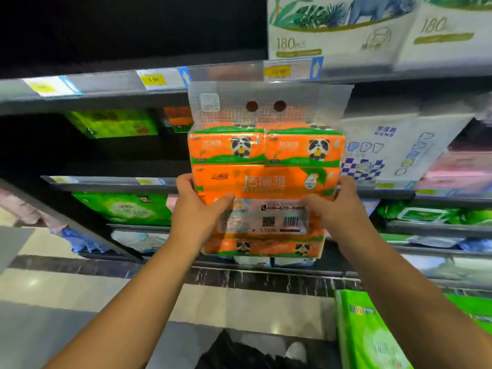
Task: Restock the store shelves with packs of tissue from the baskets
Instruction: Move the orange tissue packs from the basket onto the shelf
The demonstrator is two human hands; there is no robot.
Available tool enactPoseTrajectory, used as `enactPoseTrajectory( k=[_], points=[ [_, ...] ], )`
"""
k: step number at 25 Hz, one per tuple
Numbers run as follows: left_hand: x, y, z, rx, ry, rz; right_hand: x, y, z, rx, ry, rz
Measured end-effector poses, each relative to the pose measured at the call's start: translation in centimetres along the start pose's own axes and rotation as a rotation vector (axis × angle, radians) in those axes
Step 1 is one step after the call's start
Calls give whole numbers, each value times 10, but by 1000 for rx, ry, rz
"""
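Note:
An orange multi-pack of tissue with panda pictures and a clear plastic carry flap hangs upright in the air in front of the shelves. My left hand grips its lower left side, thumb across the front. My right hand grips the lower right side the same way. The pack is level with the second shelf, whose dark bay behind and left of it holds a green pack and another orange pack.
White tissue packs stand on the top shelf at right. White and blue packs fill the bay to the right. Green packs sit on the lower shelf. A green pack lies at bottom right, near my feet on the tiled floor.

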State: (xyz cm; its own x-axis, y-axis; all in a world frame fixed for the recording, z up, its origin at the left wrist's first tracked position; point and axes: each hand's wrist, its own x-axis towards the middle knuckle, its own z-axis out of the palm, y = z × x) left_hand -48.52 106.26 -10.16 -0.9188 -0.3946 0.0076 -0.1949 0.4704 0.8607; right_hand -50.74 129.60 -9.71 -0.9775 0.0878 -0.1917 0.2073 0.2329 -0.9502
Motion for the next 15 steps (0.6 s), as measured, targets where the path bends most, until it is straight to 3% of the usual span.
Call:
enactPoseTrajectory(
  k=[4,8,15],
  points=[
    [25,10,-10,-35,39,10,22,-23,14,46,-45,-21],
    [42,4,-19,-107,42,16,33,-28,32,84,16,-52],
    [55,-2,-27,-439,19,-19,35,-25,63,199,113,-146]
  ],
)
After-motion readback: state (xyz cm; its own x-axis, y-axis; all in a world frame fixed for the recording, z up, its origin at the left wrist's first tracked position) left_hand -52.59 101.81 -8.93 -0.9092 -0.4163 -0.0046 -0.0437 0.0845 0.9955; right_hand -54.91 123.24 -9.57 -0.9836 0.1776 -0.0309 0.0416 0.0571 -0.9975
